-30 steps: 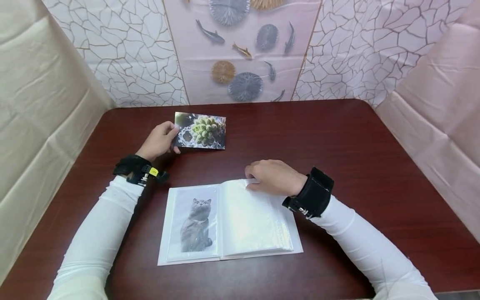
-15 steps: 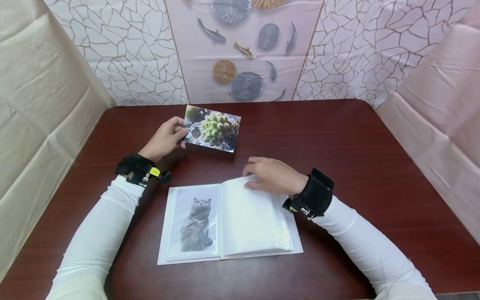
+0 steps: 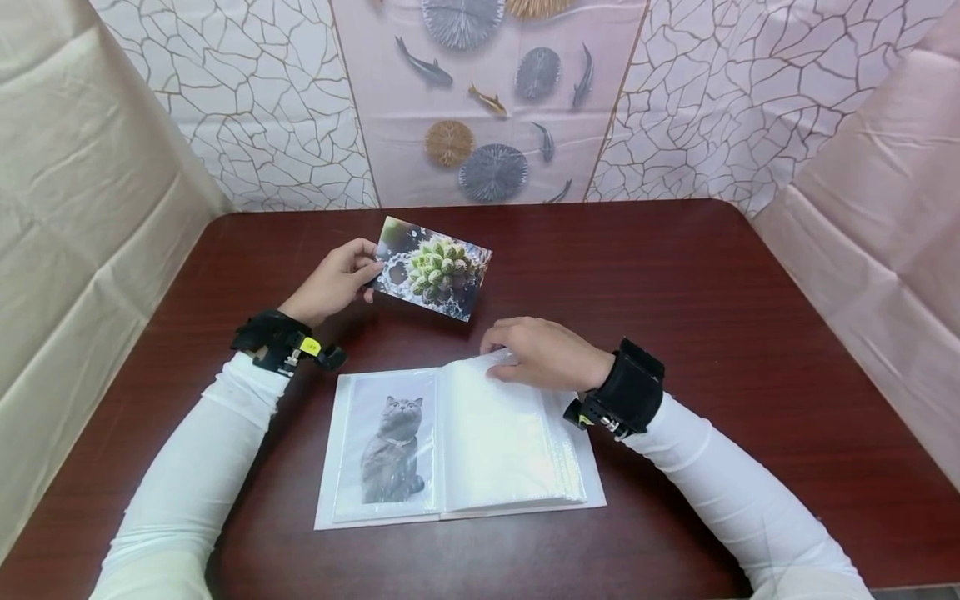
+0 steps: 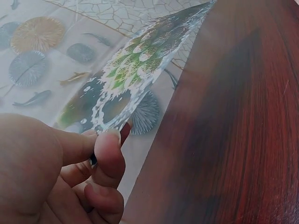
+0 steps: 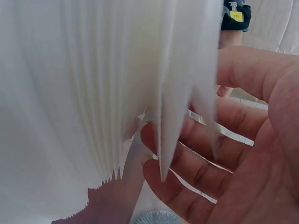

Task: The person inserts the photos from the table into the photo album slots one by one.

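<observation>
Thumb and fingers of my left hand (image 3: 330, 283) pinch the left edge of a glossy photo (image 3: 435, 271) of a green spiky succulent. It is tilted and raised above the table, its shadow falling on the wood in the left wrist view. Nearer to me lies an open white photo album (image 3: 326, 500). Its left sleeve shows a picture of a grey cat (image 3: 393, 450); the right sleeve (image 3: 495, 433) looks blank. My right hand (image 3: 547, 354) holds that page's top edge, with the thumb on one side and fingers (image 5: 201, 172) behind the lifted sleeves in the right wrist view.
A dark red-brown wooden table (image 3: 712, 333) carries everything. Patterned cloth (image 3: 487, 108) hangs behind its far edge, with pale cloth (image 3: 82, 208) along the left and right sides. Both wrists wear black straps (image 3: 633, 387).
My left hand has carried the photo to the right, its right end turning down toward the album. The right hand has shifted slightly left, with the album page lifted a little at its top.
</observation>
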A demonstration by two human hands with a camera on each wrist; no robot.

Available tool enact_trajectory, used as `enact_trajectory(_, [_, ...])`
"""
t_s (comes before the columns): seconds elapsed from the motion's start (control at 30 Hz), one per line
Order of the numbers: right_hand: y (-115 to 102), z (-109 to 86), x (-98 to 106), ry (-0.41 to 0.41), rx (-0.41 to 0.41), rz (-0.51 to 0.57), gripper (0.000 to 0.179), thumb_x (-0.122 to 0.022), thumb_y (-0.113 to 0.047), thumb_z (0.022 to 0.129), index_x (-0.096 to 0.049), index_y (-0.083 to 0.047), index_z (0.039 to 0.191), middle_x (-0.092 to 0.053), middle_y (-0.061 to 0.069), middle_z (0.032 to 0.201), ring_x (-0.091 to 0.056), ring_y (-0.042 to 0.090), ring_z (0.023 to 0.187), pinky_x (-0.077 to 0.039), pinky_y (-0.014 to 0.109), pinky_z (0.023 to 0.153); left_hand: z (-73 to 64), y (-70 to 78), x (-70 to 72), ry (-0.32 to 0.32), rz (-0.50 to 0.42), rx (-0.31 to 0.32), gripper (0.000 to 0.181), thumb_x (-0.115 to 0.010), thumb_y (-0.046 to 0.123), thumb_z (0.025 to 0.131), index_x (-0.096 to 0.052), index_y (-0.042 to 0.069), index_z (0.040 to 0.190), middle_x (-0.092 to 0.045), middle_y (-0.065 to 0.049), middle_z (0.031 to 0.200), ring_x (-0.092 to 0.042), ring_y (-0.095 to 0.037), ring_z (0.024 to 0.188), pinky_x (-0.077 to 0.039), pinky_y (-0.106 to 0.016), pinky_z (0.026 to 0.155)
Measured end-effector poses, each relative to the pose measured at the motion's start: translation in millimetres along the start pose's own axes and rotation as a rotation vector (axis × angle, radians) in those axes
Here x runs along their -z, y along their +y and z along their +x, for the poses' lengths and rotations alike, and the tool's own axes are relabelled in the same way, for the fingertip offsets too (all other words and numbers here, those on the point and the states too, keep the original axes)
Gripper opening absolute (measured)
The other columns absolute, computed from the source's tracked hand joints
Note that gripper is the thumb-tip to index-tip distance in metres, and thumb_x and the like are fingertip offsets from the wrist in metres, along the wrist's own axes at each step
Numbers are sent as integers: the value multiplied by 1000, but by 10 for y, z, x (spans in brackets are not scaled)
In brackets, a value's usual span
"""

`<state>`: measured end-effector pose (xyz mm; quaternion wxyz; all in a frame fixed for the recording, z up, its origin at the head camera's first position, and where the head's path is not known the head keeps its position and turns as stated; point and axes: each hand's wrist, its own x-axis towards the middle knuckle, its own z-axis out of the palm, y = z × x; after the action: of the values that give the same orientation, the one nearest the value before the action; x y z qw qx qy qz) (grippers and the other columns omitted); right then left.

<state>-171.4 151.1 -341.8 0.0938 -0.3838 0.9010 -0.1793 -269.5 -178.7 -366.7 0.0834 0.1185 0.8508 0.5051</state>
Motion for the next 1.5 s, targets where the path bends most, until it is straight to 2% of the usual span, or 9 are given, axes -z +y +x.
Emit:
enact_trajectory(0.4, [16,3,-32,-15,1,27,26,-70,-22,96,-72,-11,120,-70,5,121,-66,19,112,-55,37,93,10,9,-42,-15,3,18,22,-50,15,107,-50,5,126,-57,-1,82,-58,-15,64,-46,-32,62])
enact_trajectory(0.7, [9,20,-38,7,32,43,19,-70,-22,97,-71,-14,114,-70,3,119,-66,17,107,-54,35,90,1,-18,-62,-13,18,0,21,-50,14,107,-51,3,125,-56,-4,80,-59,-23,65,-46,-32,61])
enact_trajectory(0.83, [24,15,-28,14,30,63,14,-70,-22,97,-70,-14,108,-70,1,112,-64,15,98,-53,33,85,6,-16,-64,-21,17,5,21,-51,15,107,-52,3,124,-56,-2,80,-60,-24,66,-46,-31,61])
enact_trajectory(0.93, [48,12,-13,4,7,93,9,-71,-24,96,-67,-16,98,-66,-2,101,-57,13,88,-48,29,78,9,-16,-65,-33,23,14,21,-51,16,107,-53,4,124,-56,-2,82,-60,-22,67,-46,-32,61])
enact_trajectory(1.07, [92,0,25,-23,-14,161,10,-70,-23,97,-64,-18,91,-60,-3,91,-49,12,76,-41,27,70,7,-20,-70,-45,29,13,20,-52,16,106,-55,4,122,-56,-3,83,-61,-25,68,-46,-31,61])
enact_trajectory(1.23, [145,-7,63,-45,-14,218,10,-67,-22,99,-65,-17,91,-58,-3,85,-47,13,71,-40,28,69,5,-27,-85,-67,-1,-10,19,-52,15,106,-57,1,119,-57,-4,81,-60,-31,69,-43,-31,58])
enact_trajectory(1.37, [170,-12,83,-47,8,231,9,-65,-21,101,-66,-16,94,-59,-3,84,-47,13,72,-39,29,70,12,-37,-103,-79,-18,-17,18,-52,14,106,-58,1,118,-56,-4,80,-59,-27,67,-42,-29,58])
enact_trajectory(1.5, [171,-19,102,-41,20,244,8,-64,-21,101,-67,-16,96,-57,-4,80,-41,12,67,-36,28,67,17,-38,-114,-88,-16,-19,17,-53,15,106,-58,3,117,-54,-4,81,-59,-23,68,-45,-28,61])
